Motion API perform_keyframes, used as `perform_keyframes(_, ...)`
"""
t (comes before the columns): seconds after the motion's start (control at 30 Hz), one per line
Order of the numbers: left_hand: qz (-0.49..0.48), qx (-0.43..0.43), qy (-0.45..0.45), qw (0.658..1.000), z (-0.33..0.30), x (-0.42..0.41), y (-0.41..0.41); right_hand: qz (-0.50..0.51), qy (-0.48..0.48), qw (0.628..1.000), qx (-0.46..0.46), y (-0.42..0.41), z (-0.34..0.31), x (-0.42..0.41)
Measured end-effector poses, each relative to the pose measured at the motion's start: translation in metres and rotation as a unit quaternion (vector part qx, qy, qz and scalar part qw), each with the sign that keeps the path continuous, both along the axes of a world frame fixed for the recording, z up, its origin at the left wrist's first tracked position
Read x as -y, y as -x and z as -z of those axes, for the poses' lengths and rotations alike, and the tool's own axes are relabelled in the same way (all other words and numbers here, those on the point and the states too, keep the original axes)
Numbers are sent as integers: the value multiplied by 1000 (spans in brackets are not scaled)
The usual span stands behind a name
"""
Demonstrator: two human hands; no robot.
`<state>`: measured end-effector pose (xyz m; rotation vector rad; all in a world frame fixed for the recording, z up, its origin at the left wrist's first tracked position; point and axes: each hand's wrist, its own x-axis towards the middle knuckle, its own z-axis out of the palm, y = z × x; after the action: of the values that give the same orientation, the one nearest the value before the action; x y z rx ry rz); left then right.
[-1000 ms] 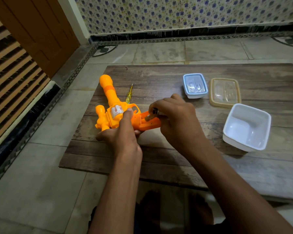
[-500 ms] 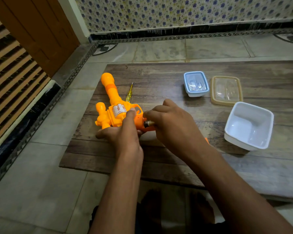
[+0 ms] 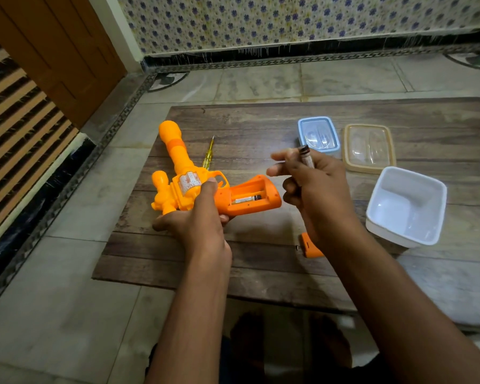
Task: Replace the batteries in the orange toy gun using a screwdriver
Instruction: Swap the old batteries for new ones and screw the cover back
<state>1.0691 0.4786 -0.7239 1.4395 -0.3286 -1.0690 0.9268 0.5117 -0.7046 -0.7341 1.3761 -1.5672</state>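
Observation:
The orange toy gun lies on the wooden board with its barrel pointing away. My left hand grips its body near the trigger. The battery compartment in the handle is uncovered and one battery lies inside. My right hand is raised to the right of the handle and holds another battery upright between its fingers. The orange compartment cover and a small screw lie on the board under my right wrist. A yellow screwdriver rests beside the barrel.
A blue-rimmed lidded box and a beige-rimmed lid sit at the back right. A white square container with nothing in it stands at the right. Tiled floor surrounds the board, with a door and slatted panel at the left.
My right hand has lifted away from the gun handle to the right with a battery in its fingers, uncovering the compartment. My left hand keeps its hold on the gun.

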Motion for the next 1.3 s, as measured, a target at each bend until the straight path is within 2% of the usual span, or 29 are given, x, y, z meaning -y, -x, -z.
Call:
perform_keyframes(0.2,2,-8,-1,1000,1,1,-2,-40,-78,991,101,8,0,2)
perform_keyframes(0.33,4,-24,-3,1000,-1,0,-1,-54,-81,986,133,12,-2,2)
perform_keyframes(0.47,-6,-124,0,992,-7,4,-2,-37,-47,991,117,14,-2,3)
perform_keyframes(0.57,30,-176,5,984,-8,6,-7,-39,-14,991,126,15,-1,3)
perform_keyframes(0.7,32,-181,8,983,-7,5,-8,-50,-4,989,137,14,-1,4)
perform_keyframes(0.83,28,-159,-1,987,-6,5,-6,-47,-36,992,110,12,0,7)
perform_keyframes(1.0,19,-107,-6,994,-3,4,-2,-57,-49,974,214,6,-3,7)
perform_keyframes(1.07,21,-100,-1,995,-2,5,-2,-47,-50,971,228,5,-3,7)
perform_keyframes(1.3,22,-75,-11,997,-2,4,-2,-18,-48,994,95,11,-1,5)
